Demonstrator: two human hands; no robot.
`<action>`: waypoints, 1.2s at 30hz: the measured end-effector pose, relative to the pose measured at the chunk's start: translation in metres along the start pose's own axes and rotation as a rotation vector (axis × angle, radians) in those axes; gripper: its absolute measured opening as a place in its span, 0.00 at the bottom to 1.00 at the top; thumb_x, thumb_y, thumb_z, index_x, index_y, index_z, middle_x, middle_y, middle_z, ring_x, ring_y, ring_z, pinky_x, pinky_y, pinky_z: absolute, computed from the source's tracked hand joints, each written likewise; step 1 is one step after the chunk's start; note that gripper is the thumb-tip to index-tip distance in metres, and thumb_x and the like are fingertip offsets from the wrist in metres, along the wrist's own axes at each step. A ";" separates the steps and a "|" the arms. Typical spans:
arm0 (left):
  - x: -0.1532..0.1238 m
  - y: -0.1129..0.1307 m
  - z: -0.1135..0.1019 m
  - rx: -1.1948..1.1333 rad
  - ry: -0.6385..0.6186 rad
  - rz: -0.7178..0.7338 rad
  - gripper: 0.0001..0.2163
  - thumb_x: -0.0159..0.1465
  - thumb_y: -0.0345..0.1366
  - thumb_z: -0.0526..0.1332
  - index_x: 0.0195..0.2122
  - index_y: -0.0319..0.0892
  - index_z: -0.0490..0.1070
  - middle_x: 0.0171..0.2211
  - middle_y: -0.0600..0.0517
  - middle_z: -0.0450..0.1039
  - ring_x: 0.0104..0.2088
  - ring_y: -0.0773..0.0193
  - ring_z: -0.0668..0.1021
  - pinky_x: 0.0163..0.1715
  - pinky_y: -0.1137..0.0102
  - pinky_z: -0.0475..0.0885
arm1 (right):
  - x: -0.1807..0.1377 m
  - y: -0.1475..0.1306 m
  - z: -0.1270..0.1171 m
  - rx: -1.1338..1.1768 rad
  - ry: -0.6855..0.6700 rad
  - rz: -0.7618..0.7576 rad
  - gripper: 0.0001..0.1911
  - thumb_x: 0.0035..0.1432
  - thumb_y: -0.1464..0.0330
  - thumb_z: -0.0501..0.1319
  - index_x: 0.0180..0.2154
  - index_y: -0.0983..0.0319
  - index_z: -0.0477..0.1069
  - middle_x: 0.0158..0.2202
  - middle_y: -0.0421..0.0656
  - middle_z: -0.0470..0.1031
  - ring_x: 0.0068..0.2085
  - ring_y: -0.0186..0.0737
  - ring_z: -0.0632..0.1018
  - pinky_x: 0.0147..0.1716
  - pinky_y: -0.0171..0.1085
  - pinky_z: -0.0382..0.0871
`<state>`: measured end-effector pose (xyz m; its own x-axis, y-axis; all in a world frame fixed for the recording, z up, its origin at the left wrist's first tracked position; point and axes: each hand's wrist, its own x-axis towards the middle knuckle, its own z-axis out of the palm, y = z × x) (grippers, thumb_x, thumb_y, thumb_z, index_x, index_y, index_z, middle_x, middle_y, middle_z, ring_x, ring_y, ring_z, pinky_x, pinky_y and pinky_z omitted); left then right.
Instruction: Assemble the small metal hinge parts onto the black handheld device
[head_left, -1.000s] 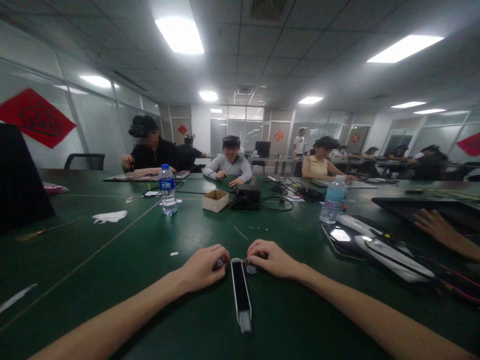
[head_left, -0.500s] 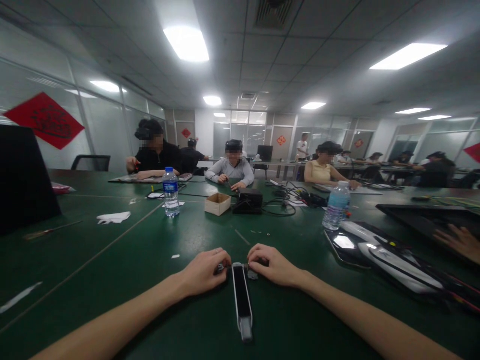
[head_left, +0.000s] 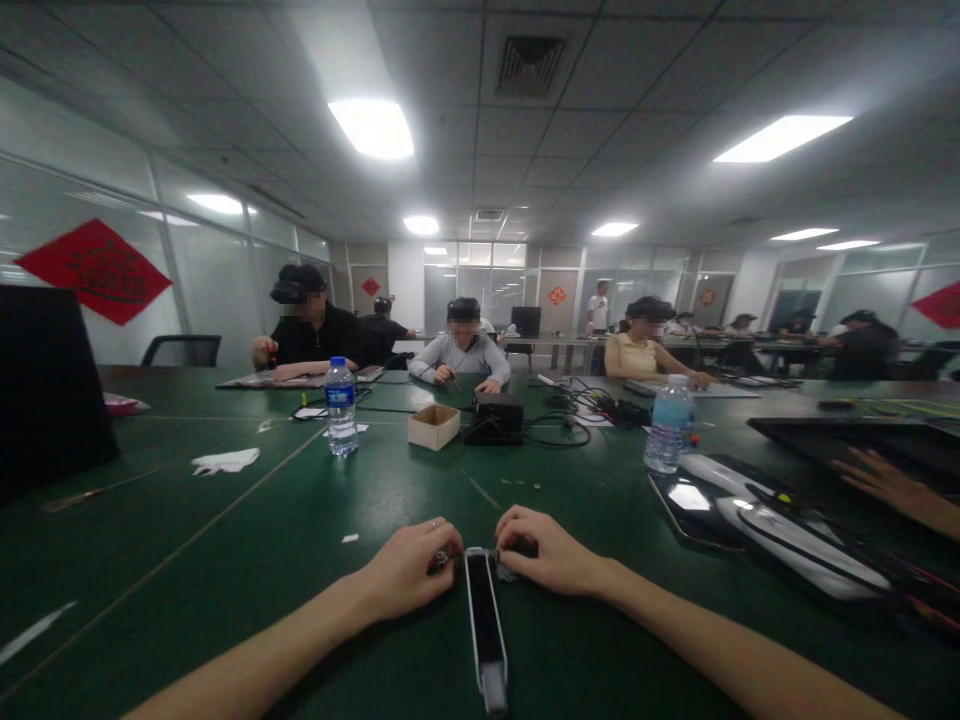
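On the green table in front of me lies a long, narrow device (head_left: 486,620) with a black top, a pale rim and a grey near end. Its far end sits between my two hands. My left hand (head_left: 416,565) is closed in a pinch just left of that end, over a small dark piece mostly hidden by the fingers. On the other side, my right hand (head_left: 553,552) pinches with curled fingers. A small greyish piece (head_left: 505,572) shows beneath its fingertips. What exactly either hand grips is too small to make out.
Beyond my hands stand a cardboard box (head_left: 434,427), a black box (head_left: 493,418), cables and two water bottles (head_left: 342,408). A tablet-like slab (head_left: 690,508) and white casings (head_left: 802,545) lie at right. A co-worker's hand (head_left: 889,488) rests over a black tray.
The view has tilted up slightly, so everything sits lower in the picture. My hands keep their pinched pose beside the device. The co-worker's hand at right has shifted a little over the tray.
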<state>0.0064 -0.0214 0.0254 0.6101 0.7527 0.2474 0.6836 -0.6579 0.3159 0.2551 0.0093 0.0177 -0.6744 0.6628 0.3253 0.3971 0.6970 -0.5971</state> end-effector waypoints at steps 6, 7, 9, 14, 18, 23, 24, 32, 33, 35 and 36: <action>0.000 -0.002 0.001 0.011 0.006 0.008 0.08 0.59 0.27 0.57 0.39 0.41 0.69 0.36 0.52 0.72 0.32 0.64 0.74 0.32 0.72 0.68 | 0.001 0.003 0.003 -0.026 0.043 0.018 0.03 0.56 0.72 0.62 0.36 0.63 0.71 0.37 0.42 0.71 0.36 0.37 0.72 0.37 0.35 0.68; 0.000 -0.002 0.001 0.011 0.005 0.004 0.08 0.59 0.27 0.57 0.39 0.41 0.69 0.36 0.52 0.72 0.33 0.64 0.74 0.33 0.72 0.68 | 0.001 0.002 0.002 -0.031 0.042 0.014 0.02 0.57 0.72 0.61 0.35 0.63 0.71 0.37 0.42 0.71 0.36 0.37 0.72 0.37 0.35 0.68; 0.000 -0.002 0.000 0.010 -0.002 0.000 0.08 0.59 0.27 0.57 0.40 0.42 0.69 0.37 0.52 0.72 0.34 0.64 0.74 0.34 0.72 0.68 | 0.002 0.001 0.002 -0.042 0.028 0.010 0.03 0.59 0.71 0.59 0.33 0.62 0.71 0.37 0.43 0.72 0.36 0.36 0.72 0.37 0.35 0.67; 0.000 0.000 -0.001 0.017 -0.011 -0.009 0.08 0.60 0.27 0.57 0.40 0.42 0.69 0.37 0.52 0.72 0.33 0.64 0.74 0.32 0.72 0.68 | 0.001 -0.001 0.000 -0.045 0.020 0.036 0.03 0.57 0.71 0.61 0.36 0.62 0.71 0.37 0.42 0.72 0.36 0.37 0.72 0.37 0.35 0.68; 0.000 0.000 -0.001 0.014 -0.014 -0.002 0.08 0.60 0.27 0.56 0.40 0.42 0.69 0.38 0.52 0.72 0.33 0.64 0.74 0.33 0.72 0.68 | 0.001 0.001 0.001 -0.037 0.022 -0.007 0.02 0.57 0.71 0.61 0.33 0.63 0.72 0.39 0.43 0.72 0.37 0.37 0.73 0.39 0.36 0.69; 0.000 0.000 -0.002 0.000 -0.027 -0.008 0.08 0.61 0.28 0.57 0.41 0.42 0.69 0.39 0.51 0.72 0.34 0.64 0.75 0.34 0.72 0.69 | 0.001 0.002 0.002 -0.039 0.024 0.012 0.03 0.58 0.70 0.60 0.35 0.62 0.72 0.39 0.43 0.72 0.37 0.37 0.74 0.38 0.35 0.69; -0.001 0.000 -0.002 -0.001 -0.031 -0.011 0.07 0.61 0.29 0.57 0.41 0.42 0.69 0.39 0.51 0.72 0.34 0.64 0.75 0.33 0.73 0.69 | 0.001 0.002 0.002 -0.046 0.029 0.012 0.04 0.56 0.70 0.62 0.36 0.62 0.72 0.38 0.43 0.72 0.37 0.37 0.73 0.37 0.35 0.69; 0.000 0.000 0.000 0.018 -0.003 -0.006 0.07 0.60 0.29 0.56 0.39 0.42 0.69 0.36 0.52 0.72 0.33 0.64 0.74 0.32 0.73 0.68 | 0.002 0.006 0.005 -0.046 0.036 -0.039 0.04 0.59 0.70 0.59 0.33 0.62 0.72 0.39 0.44 0.72 0.38 0.37 0.74 0.40 0.36 0.70; 0.000 0.000 0.000 0.017 -0.002 -0.002 0.06 0.60 0.29 0.56 0.39 0.42 0.69 0.36 0.52 0.72 0.33 0.64 0.74 0.32 0.73 0.68 | 0.002 0.006 0.005 -0.052 0.034 -0.031 0.03 0.59 0.70 0.60 0.34 0.62 0.72 0.38 0.44 0.72 0.38 0.37 0.74 0.39 0.36 0.70; -0.001 0.000 0.000 0.014 -0.009 -0.001 0.06 0.61 0.29 0.56 0.39 0.42 0.69 0.37 0.51 0.72 0.33 0.64 0.74 0.32 0.72 0.69 | 0.001 0.006 0.005 -0.063 0.032 -0.015 0.05 0.56 0.70 0.62 0.37 0.62 0.71 0.37 0.43 0.71 0.36 0.37 0.73 0.37 0.36 0.70; -0.001 0.000 -0.001 0.013 -0.014 -0.005 0.06 0.61 0.30 0.56 0.39 0.42 0.69 0.37 0.51 0.72 0.33 0.64 0.74 0.32 0.72 0.69 | 0.001 0.005 0.005 -0.065 0.032 -0.013 0.05 0.55 0.71 0.62 0.37 0.62 0.70 0.37 0.42 0.71 0.36 0.37 0.73 0.36 0.36 0.70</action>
<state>0.0054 -0.0218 0.0257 0.6119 0.7559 0.2327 0.6920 -0.6542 0.3052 0.2535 0.0124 0.0114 -0.6595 0.6617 0.3566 0.4292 0.7210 -0.5440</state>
